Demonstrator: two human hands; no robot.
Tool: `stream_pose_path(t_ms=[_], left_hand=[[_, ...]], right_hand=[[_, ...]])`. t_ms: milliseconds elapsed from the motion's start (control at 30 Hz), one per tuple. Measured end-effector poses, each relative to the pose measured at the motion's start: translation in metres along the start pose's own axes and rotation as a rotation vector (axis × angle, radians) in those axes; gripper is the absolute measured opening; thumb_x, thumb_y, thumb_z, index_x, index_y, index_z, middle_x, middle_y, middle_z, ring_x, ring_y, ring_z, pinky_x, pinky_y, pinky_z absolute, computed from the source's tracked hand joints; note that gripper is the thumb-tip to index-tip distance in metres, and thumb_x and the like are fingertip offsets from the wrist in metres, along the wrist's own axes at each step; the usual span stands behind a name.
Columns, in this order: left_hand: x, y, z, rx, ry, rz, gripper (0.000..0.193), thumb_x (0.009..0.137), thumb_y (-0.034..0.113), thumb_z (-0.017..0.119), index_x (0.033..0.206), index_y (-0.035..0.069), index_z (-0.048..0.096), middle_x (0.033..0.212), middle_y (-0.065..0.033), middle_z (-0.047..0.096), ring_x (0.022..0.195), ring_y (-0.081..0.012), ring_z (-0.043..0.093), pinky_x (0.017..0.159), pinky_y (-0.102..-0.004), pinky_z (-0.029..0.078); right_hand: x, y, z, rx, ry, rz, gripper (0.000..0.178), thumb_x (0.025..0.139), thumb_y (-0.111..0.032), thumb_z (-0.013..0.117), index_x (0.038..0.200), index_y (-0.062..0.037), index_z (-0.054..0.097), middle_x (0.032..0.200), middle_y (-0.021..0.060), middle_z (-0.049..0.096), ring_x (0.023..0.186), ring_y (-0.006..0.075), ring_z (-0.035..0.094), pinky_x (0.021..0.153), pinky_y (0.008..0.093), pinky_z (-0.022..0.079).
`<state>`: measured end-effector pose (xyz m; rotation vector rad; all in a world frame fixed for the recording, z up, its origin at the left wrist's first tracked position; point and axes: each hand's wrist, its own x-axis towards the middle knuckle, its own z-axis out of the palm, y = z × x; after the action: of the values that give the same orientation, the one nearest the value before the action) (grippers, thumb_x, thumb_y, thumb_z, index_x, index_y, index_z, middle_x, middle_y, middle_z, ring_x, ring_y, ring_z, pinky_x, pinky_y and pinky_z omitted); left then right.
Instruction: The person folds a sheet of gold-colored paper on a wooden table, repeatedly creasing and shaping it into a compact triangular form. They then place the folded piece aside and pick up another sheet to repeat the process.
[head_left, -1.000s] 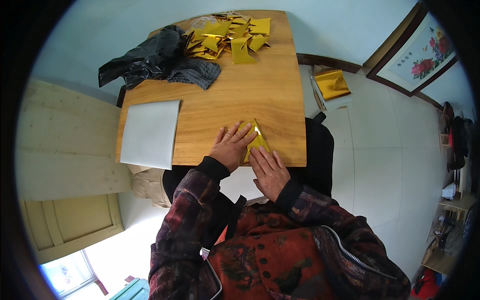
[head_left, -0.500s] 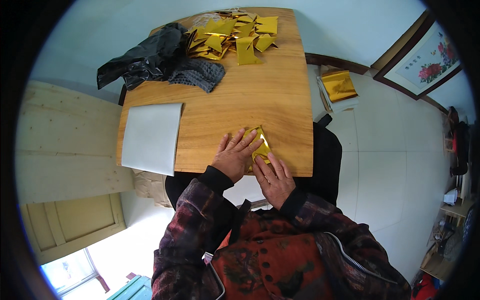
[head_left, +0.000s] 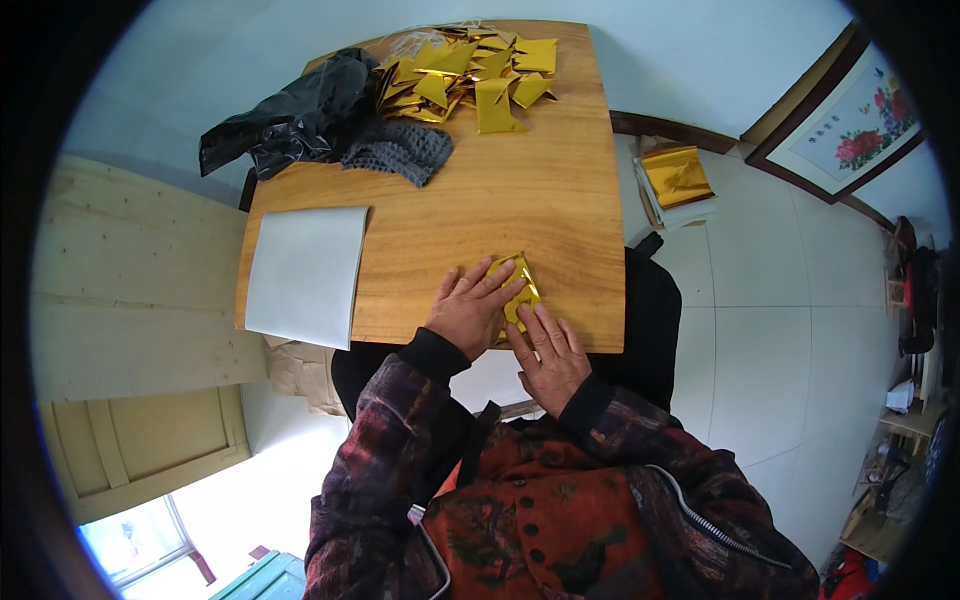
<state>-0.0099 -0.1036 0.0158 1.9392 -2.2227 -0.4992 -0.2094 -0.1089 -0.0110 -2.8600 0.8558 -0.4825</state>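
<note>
A small folded sheet of shiny gold foil paper (head_left: 526,287) lies flat near the front edge of the wooden table (head_left: 470,205). My left hand (head_left: 470,308) rests on its left side, fingers spread and stretched out over the foil. On the near right side of the sheet, my right hand (head_left: 551,358) lies with its fingers extended, the tips at the foil's lower part. Both hands press from above and neither grasps it. Parts of the sheet are hidden under the fingers.
At the table's far end lies a heap of folded gold foil pieces (head_left: 490,90). Left of it are a black plastic bag (head_left: 300,110) and a dark grey textured cloth (head_left: 405,150). A silvery sheet stack (head_left: 305,275) sits at the left. More gold sheets (head_left: 678,174) lie on the floor.
My right fingers have flattened and shifted slightly over the foil's near part. My left hand stays nearly in place.
</note>
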Motion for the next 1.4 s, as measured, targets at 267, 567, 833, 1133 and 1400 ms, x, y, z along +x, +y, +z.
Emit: stream_pose_path(t_ms=[267, 567, 833, 1133, 1400], left_hand=[[0.009, 0.016, 0.005, 0.030, 0.237, -0.067, 0.030, 0.086, 0.025, 0.061, 0.115, 0.019, 0.065, 0.136, 0.0002, 0.055, 0.129, -0.0240, 0.046, 0.110, -0.0534, 0.024], [0.033, 0.012, 0.009, -0.348, 0.302, -0.123, 0.039, 0.081, 0.028, 0.068, 0.114, 0.009, 0.060, 0.129, -0.0092, 0.054, 0.125, -0.0295, 0.048, 0.111, -0.0478, 0.028], [0.047, 0.009, 0.018, -0.069, 0.237, -0.229, 0.072, 0.086, 0.038, 0.065, 0.147, 0.015, 0.035, 0.155, -0.0044, 0.031, 0.144, -0.0245, 0.025, 0.117, -0.0488, 0.015], [0.052, 0.008, 0.015, 0.060, 0.197, -0.290, 0.063, 0.091, 0.046, 0.055, 0.148, 0.026, 0.034, 0.157, 0.0001, 0.028, 0.146, -0.0240, 0.021, 0.116, -0.0521, 0.011], [0.052, 0.007, 0.015, 0.087, 0.171, -0.279, 0.062, 0.093, 0.047, 0.051, 0.149, 0.027, 0.032, 0.158, -0.0005, 0.025, 0.146, -0.0253, 0.019, 0.116, -0.0537, 0.010]], right_hand=[[-0.002, 0.002, 0.011, -0.038, 0.047, -0.003, 0.058, 0.080, -0.017, 0.061, 0.136, -0.0127, 0.049, 0.147, 0.0137, 0.040, 0.138, 0.0298, 0.036, 0.107, 0.0458, 0.032], [-0.003, 0.002, 0.017, -0.063, 0.092, -0.003, 0.058, 0.079, -0.016, 0.064, 0.135, -0.0149, 0.050, 0.147, 0.0121, 0.041, 0.136, 0.0289, 0.039, 0.105, 0.0454, 0.036], [-0.001, 0.002, 0.011, -0.058, 0.081, -0.005, 0.060, 0.081, -0.015, 0.064, 0.139, -0.0147, 0.047, 0.146, 0.0118, 0.042, 0.135, 0.0284, 0.040, 0.103, 0.0440, 0.037], [-0.002, 0.003, 0.004, -0.014, 0.004, -0.015, 0.064, 0.081, -0.016, 0.064, 0.141, -0.0122, 0.044, 0.148, 0.0143, 0.040, 0.136, 0.0299, 0.038, 0.107, 0.0451, 0.033], [-0.009, -0.002, 0.009, -0.001, -0.022, -0.025, 0.074, 0.075, -0.024, 0.071, 0.143, -0.0299, 0.043, 0.150, 0.0205, 0.031, 0.138, 0.0384, 0.032, 0.107, 0.0541, 0.028]])
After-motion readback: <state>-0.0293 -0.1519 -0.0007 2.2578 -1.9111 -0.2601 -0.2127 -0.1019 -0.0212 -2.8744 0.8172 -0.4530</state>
